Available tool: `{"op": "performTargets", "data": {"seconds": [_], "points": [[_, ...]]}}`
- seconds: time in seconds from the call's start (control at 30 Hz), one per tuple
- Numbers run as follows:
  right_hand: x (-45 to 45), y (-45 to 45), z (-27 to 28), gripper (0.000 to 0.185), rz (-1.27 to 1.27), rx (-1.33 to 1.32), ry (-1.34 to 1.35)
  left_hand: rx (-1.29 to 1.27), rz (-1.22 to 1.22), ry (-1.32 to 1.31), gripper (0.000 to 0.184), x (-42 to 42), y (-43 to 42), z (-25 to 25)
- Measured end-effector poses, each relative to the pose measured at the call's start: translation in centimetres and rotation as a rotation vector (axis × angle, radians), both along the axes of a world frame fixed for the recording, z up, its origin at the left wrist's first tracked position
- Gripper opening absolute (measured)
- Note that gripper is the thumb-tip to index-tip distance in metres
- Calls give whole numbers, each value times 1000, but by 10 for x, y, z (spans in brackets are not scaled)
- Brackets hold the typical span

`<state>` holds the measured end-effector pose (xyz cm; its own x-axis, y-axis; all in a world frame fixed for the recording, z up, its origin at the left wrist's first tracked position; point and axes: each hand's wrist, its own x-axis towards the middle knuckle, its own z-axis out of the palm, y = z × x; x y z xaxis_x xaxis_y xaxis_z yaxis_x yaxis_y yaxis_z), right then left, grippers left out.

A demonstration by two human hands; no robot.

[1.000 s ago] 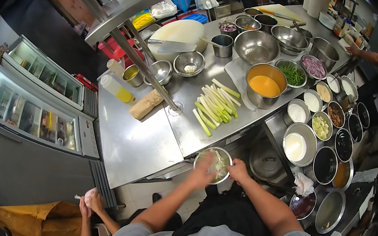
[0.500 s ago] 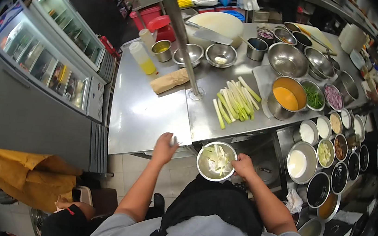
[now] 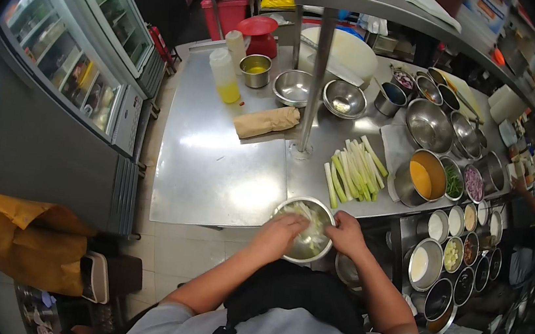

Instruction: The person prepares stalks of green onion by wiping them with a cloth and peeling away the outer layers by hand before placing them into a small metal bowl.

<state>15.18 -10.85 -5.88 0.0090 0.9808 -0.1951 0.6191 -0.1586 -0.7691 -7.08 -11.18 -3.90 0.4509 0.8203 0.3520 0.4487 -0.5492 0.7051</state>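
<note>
A steel bowl (image 3: 302, 258) is in front of my apron, close to the table's front edge, with pale cut vegetable pieces (image 3: 318, 221) inside. My right hand (image 3: 347, 234) is closed on the bowl's right rim. Over the left side of the same bowl, my left hand (image 3: 281, 236) reaches in with its fingers at the pieces; they are blurred, and I cannot tell whether they grip any. Beyond the bowl, a bunch of pale green-white stalks (image 3: 356, 170) lies on the steel table (image 3: 213, 180).
A post (image 3: 318, 74) rises from the table, carrying an overhead shelf (image 3: 378, 5). Behind are a brown paper roll (image 3: 266, 122), a squeeze bottle (image 3: 225, 76) and a cleaver (image 3: 341, 68) on a round board. At right stand an orange-filled pot (image 3: 419, 178) and several food containers. Another person's arm (image 3: 531, 200) shows far right.
My left hand has moved right, from beside the table edge to inside the bowl. My right hand keeps hold of the rim. The camera view has shifted, so the table things appear farther right.
</note>
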Motion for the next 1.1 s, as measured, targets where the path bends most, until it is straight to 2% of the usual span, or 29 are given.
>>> {"op": "performTargets", "data": {"seconds": [0.07, 0.13, 0.17, 0.2, 0.23, 0.27, 0.33, 0.43, 0.47, 0.57, 0.7, 0.77, 0.87, 0.9, 1.0, 1.1], "points": [[-14, 21, -29, 17, 23, 10, 28, 230, 135, 246, 32, -22, 16, -17], [-27, 41, -55, 11, -72, -24, 184, 164, 200, 171, 34, -57, 26, 9], [-40, 44, -37, 9, -136, -133, 316, 9, 272, 26, 34, -75, 29, 15], [-49, 49, -29, 9, -107, -141, 311, -140, 348, -123, 35, -91, 32, 16], [-57, 55, -25, 10, -163, -194, 392, -175, 406, -171, 31, -104, 34, 15], [-66, 59, -27, 10, -218, -256, 472, -182, 443, -170, 31, -114, 33, 13], [-81, 68, -36, 10, -188, -321, 543, -27, 458, -96, 29, -130, 27, 7], [-110, 79, -34, 9, -136, -304, 645, 55, 370, 89, 32, -142, 6, -4], [-125, 81, -30, 9, -90, -329, 652, 102, 311, 188, 34, -146, -3, -3], [-166, 90, -2, 10, 37, -392, 652, 160, 446, 295, 36, -167, -25, 13], [-248, 102, 13, 11, 337, -498, 686, 175, 717, 344, 36, -204, -67, 26], [-297, 96, 20, 12, 551, -557, 759, 129, 771, 281, 32, -224, -97, 32], [-365, 71, 35, 14, 789, -582, 824, 113, 951, 386, 28, -261, -145, 26], [-383, 63, 37, 15, 847, -659, 862, 178, 1041, 415, 24, -277, -158, 27], [-426, 38, 40, 15, 947, -730, 759, 185, 1256, 496, 19, -335, -200, 34], [-467, 21, 10, 16, 980, -665, 628, 123, 1421, 447, 18, -414, -243, 37]]}}
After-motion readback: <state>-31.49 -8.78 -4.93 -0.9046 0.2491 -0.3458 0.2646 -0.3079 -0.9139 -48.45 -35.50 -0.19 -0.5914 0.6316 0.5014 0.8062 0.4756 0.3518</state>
